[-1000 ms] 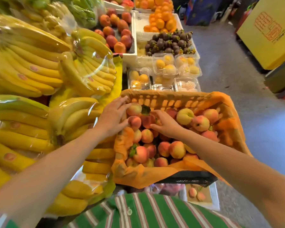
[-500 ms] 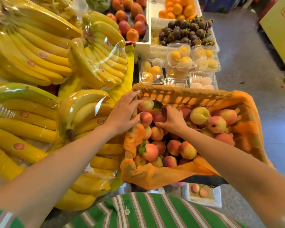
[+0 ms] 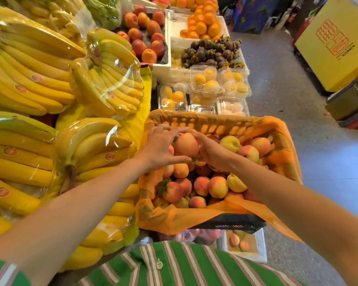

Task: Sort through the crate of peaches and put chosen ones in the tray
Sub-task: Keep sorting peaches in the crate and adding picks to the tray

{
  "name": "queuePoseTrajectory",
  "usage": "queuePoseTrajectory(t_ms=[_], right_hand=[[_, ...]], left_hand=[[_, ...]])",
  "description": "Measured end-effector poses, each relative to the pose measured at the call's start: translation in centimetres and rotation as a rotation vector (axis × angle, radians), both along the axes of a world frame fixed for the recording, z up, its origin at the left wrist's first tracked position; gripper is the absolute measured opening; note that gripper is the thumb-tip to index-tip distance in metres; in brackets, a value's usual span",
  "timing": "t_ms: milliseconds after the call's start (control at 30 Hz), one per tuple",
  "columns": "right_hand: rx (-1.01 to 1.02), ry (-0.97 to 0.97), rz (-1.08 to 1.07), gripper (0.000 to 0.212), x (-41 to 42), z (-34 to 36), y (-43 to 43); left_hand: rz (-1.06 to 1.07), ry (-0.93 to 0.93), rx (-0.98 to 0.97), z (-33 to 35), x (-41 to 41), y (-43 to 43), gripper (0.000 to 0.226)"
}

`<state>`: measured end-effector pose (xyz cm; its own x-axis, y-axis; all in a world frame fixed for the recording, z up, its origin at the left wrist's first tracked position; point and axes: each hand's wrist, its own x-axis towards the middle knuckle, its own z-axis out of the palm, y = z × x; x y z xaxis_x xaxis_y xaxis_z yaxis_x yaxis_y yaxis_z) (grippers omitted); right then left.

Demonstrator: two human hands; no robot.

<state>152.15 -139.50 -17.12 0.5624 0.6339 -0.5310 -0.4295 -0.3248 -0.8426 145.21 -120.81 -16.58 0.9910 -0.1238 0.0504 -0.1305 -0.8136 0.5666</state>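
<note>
A person in a green striped shirt (image 3: 184, 265) reaches into a crate (image 3: 215, 123) with an orange liner (image 3: 174, 220), full of peaches (image 3: 217, 186). Near the crate's far left corner, the left hand (image 3: 159, 149) and right hand (image 3: 213, 154) cup one pink-orange peach (image 3: 186, 144) between them, above the pile. Wrapped banana bunches (image 3: 103, 83) lie just beside the crate's left edge.

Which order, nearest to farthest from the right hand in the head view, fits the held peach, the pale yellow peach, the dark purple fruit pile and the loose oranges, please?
1. The held peach: in the right hand's grip, at its left.
2. The pale yellow peach: just right of it.
3. The dark purple fruit pile: beyond the crate.
4. The loose oranges: farthest back.
</note>
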Motion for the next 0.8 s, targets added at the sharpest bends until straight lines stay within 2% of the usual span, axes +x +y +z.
queuePoseTrajectory(t_ms=[133, 200, 267, 333, 467, 667, 733, 800], right_hand=[[-0.014, -0.004, 0.026, 0.065, -0.4, 0.8, 0.3], [-0.018, -0.035, 0.024, 0.058, -0.3, 0.9, 0.6], [-0.095, -0.154, 0.054, 0.04, -0.2, 0.7, 1.0], [-0.201, -0.306, 0.157, 0.041, -0.2, -0.1, 1.7], [-0.29, -0.479, 0.351, 0.062, -0.6, -2.3, 3.7], [-0.303, -0.66, 0.238, 0.054, -1.0, -3.3, 5.5], [-0.307, -0.644, 0.239, 0.053, -0.8, -3.5, 5.2], [-0.273, -0.527, 0.22, 0.047, -0.6, -3.1, 4.7]], left_hand=[[0.112, 0.015, -0.124, 0.9, -0.4, 0.0, 0.095], [0.22, -0.009, -0.215, 1.1, -0.5, 0.9, 0.094], [0.337, -0.034, -0.299, 1.2, -0.6, 2.2, 0.092], [0.421, -0.031, -0.342, 1.1, -0.8, 3.6, 0.088], [0.414, -0.009, -0.332, 0.3, -0.9, 5.5, 0.07], [0.427, 0.042, -0.449, -0.9, -1.2, 5.8, 0.05], [0.425, 0.066, -0.478, -0.9, -1.2, 5.8, 0.049], [0.411, 0.086, -0.545, -0.3, -1.3, 5.6, 0.052]])
